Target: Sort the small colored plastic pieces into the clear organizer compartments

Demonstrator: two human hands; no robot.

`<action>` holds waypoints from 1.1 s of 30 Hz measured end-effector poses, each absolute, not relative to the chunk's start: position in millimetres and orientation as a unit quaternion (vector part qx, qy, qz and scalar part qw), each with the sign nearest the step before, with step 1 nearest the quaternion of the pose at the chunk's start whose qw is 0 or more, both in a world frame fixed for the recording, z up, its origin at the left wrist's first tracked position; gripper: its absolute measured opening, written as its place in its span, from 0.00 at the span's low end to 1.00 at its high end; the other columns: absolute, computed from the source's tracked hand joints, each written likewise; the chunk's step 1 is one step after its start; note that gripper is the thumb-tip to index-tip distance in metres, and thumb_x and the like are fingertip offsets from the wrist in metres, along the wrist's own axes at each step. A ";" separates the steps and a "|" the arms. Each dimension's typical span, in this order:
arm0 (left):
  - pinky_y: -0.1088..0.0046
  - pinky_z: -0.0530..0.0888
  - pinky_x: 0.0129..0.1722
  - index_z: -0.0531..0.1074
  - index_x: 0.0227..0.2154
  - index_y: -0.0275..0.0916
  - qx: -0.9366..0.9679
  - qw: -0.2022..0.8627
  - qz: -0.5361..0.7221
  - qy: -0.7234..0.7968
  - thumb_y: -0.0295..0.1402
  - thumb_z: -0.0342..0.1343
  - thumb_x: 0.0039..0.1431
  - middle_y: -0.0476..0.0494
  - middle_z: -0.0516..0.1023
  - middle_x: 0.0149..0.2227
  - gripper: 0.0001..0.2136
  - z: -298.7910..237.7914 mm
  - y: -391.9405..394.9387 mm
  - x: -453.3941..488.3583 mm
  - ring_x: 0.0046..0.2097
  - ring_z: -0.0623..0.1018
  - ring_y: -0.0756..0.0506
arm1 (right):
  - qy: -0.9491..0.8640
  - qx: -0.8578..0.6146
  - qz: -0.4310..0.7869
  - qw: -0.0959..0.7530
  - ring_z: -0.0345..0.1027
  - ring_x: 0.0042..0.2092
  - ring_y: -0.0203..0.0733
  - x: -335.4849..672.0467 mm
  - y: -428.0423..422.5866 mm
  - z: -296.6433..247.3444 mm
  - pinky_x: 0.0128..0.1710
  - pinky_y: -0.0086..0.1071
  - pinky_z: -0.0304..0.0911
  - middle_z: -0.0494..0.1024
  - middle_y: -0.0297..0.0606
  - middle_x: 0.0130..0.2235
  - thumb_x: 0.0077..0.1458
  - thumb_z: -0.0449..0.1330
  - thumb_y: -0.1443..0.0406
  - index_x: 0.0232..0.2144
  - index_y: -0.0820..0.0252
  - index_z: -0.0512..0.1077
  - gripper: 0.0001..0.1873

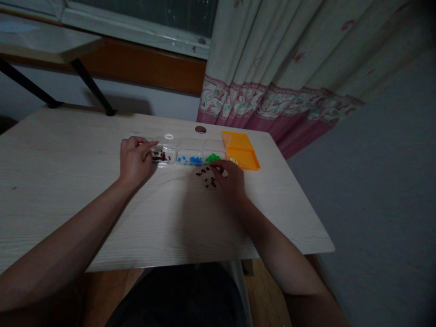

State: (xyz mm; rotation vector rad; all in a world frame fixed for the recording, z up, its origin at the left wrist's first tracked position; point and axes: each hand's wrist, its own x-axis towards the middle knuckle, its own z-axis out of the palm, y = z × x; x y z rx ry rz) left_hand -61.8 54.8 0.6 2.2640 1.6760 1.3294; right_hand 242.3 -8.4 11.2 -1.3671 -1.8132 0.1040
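Note:
A clear plastic compartment box (176, 157) lies on the table. My left hand (135, 158) grips its left end, with the index finger and thumb over the compartment of small dark brown pieces (162, 156). Small blue pieces (195, 160) fill part of the middle compartment, and green pieces (213, 157) sit in the one to its right. Some pale pieces (233, 160) show farther right, partly behind my right hand. Loose dark brown pieces (211, 182) are scattered in front of the box. Beside them my right hand (232, 180) is closed in a pinch; what its fingertips hold is too small to make out.
An orange tray (242, 152) rests at the box's right end. Behind is a round hole (200, 129) in the light wooden table (153, 227). A raised shelf (51, 43) on black legs stands at the back left. A patterned curtain (259, 91) hangs beyond the back edge.

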 end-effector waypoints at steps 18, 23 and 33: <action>0.75 0.71 0.31 0.78 0.43 0.34 0.663 0.580 0.335 0.334 0.48 0.58 0.60 0.43 0.79 0.32 0.20 5.7 7.1 3.0 0.30 0.74 0.50 | -0.802 -0.394 0.077 0.441 0.70 0.43 0.43 215.0 -20.1 15.9 0.45 0.39 0.66 0.75 0.39 0.39 0.58 0.64 0.61 0.36 0.53 0.78 0.05; 0.75 0.70 0.31 0.80 0.36 0.34 0.622 0.642 0.324 0.310 0.44 0.64 0.55 0.45 0.78 0.28 0.16 3.7 8.5 0.0 0.29 0.73 0.51 | -0.805 -0.382 0.093 0.445 0.70 0.42 0.42 212.3 -21.5 14.7 0.44 0.39 0.67 0.74 0.39 0.39 0.58 0.65 0.61 0.36 0.53 0.78 0.04; 0.74 0.69 0.32 0.81 0.41 0.36 0.566 0.698 0.319 0.301 0.36 0.70 0.47 0.41 0.82 0.37 0.17 6.9 5.8 2.0 0.31 0.73 0.51 | -0.810 -0.376 0.091 0.441 0.69 0.43 0.42 212.2 -24.1 19.9 0.44 0.37 0.67 0.73 0.39 0.39 0.59 0.63 0.63 0.37 0.54 0.77 0.03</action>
